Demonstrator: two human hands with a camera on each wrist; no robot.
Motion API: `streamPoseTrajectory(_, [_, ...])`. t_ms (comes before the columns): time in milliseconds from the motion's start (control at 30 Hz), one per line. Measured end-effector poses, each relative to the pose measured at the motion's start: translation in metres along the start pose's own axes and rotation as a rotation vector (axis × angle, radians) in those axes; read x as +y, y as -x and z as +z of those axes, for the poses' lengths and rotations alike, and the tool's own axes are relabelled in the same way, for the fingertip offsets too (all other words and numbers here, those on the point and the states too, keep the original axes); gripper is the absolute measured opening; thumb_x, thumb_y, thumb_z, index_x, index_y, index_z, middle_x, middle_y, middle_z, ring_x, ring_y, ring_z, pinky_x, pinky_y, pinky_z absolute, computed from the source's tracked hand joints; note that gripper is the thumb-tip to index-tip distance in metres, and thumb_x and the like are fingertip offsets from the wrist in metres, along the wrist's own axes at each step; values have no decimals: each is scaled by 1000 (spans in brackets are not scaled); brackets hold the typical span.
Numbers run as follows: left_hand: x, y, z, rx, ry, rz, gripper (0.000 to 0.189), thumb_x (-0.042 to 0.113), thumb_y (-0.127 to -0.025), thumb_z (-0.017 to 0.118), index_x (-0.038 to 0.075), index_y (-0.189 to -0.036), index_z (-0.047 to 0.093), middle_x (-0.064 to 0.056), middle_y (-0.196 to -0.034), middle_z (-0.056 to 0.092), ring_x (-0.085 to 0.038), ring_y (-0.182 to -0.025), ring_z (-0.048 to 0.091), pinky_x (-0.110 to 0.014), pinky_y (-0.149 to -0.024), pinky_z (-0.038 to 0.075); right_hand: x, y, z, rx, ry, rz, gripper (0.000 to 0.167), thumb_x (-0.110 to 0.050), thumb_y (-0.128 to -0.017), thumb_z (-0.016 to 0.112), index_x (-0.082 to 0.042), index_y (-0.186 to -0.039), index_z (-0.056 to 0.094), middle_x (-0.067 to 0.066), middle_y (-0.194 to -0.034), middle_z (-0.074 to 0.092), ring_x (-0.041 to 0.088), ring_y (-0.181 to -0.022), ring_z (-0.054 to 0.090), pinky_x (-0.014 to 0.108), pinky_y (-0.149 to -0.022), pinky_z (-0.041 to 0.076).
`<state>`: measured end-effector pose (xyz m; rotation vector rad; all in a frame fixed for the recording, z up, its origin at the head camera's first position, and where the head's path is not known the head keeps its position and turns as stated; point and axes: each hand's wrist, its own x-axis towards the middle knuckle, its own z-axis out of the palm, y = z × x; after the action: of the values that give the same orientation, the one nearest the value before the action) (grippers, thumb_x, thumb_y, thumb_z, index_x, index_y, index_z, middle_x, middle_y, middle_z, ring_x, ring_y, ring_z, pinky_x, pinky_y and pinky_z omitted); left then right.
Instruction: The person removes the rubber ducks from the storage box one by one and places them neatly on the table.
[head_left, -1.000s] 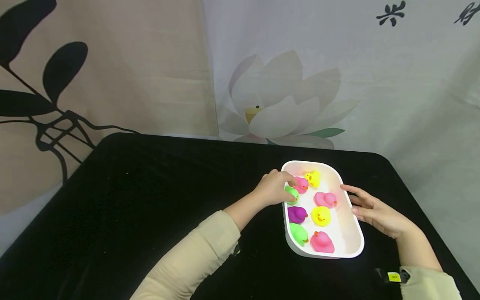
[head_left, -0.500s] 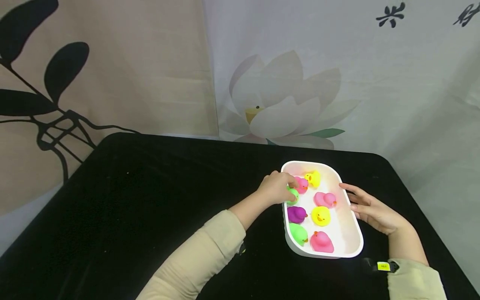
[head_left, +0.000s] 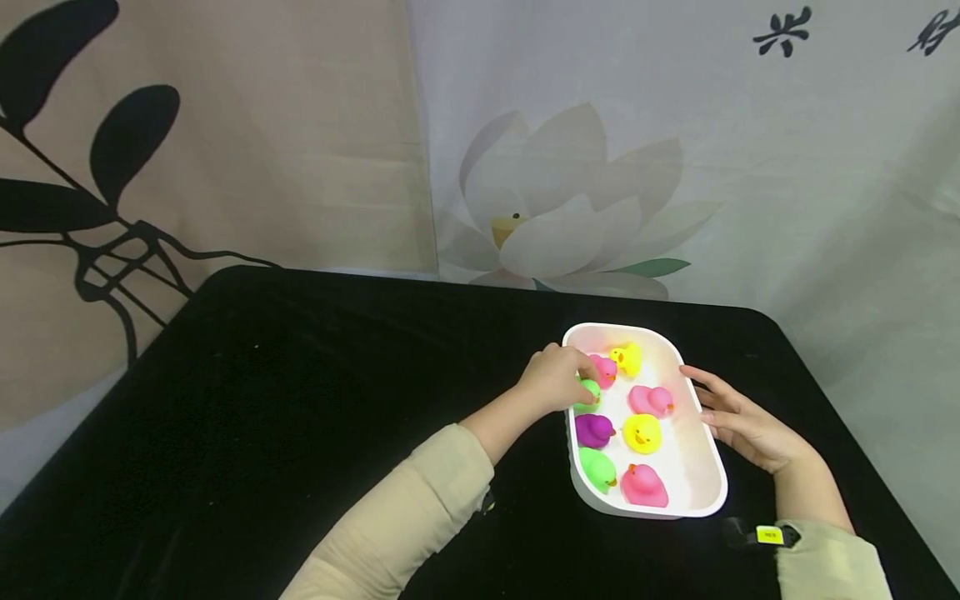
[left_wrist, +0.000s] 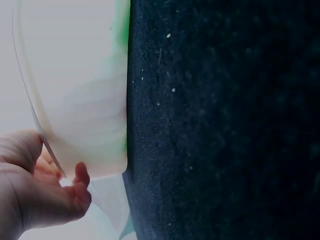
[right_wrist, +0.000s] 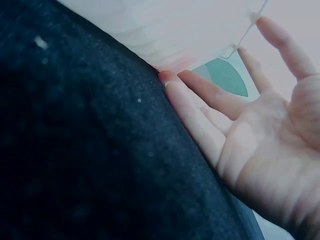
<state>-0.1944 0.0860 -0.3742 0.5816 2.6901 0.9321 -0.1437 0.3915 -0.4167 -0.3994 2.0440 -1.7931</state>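
A white tray with rounded corners holds several rubber ducks in pink, yellow, purple and green. My left hand reaches over the tray's left rim, thumb and fingers around a green rubber duck, partly hidden behind them. Just beyond it sits a pink duck, and on the near side a purple duck. At the tray's right side, my right hand has its fingers extended, fingertips against the rim and outer wall. The right wrist view shows these fingers spread along the wall.
Also in the tray are a yellow duck, a pink duck and another green duck. The tray stands on a black-covered table. Behind hangs a pale printed curtain.
The green duck at my left hand has shifted slightly right and turned a little. My right forearm has swung slightly left, its fingers staying at the tray's side.
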Motion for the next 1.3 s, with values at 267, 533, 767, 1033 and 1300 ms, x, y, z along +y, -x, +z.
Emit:
streamPoseTrajectory(267, [-4, 3, -1, 31, 69, 45, 28, 25, -76, 82, 19, -103, 75, 7, -92, 59, -11, -94, 44, -16, -60, 46, 1, 0, -1, -10, -11, -3, 61, -2, -97, 46, -24, -150, 26, -4, -134, 45, 16, -109, 58, 41, -85, 50])
streamPoseTrajectory(533, [-9, 6, -5, 65, 181, 122, 32, 20, -78, 81, 18, -109, 74, 6, -103, 63, -13, -104, 49, -14, -64, 48, 0, 0, 1, 3, -12, 3, 61, -3, -96, 47, -24, -150, 26, -4, -135, 44, 17, -109, 58, 41, -85, 49])
streamPoseTrajectory(767, [-9, 9, -16, 112, 236, 204, 33, 19, -79, 80, 15, -111, 73, 4, -106, 65, -16, -100, 51, -14, -65, 48, -1, 0, 1, 3, -19, 5, 60, -4, -97, 47, -24, -149, 27, -5, -134, 45, 17, -109, 58, 41, -85, 50])
streamPoseTrajectory(1033, [-10, 14, -31, 129, 314, 266, 35, 19, -80, 79, 16, -115, 72, 7, -95, 60, -21, -93, 52, -20, -60, 50, 2, 0, 0, -13, -26, -3, 61, -3, -97, 46, -25, -150, 25, -4, -135, 45, 17, -110, 57, 41, -86, 49])
streamPoseTrajectory(1300, [-17, 24, -44, 182, 332, 286, 34, 21, -79, 80, 16, -112, 73, 7, -100, 61, -15, -93, 48, -21, -61, 50, 3, -1, 0, -43, -66, -30, 64, -3, -97, 44, -24, -152, 19, -3, -138, 41, 16, -114, 55, 40, -88, 49])
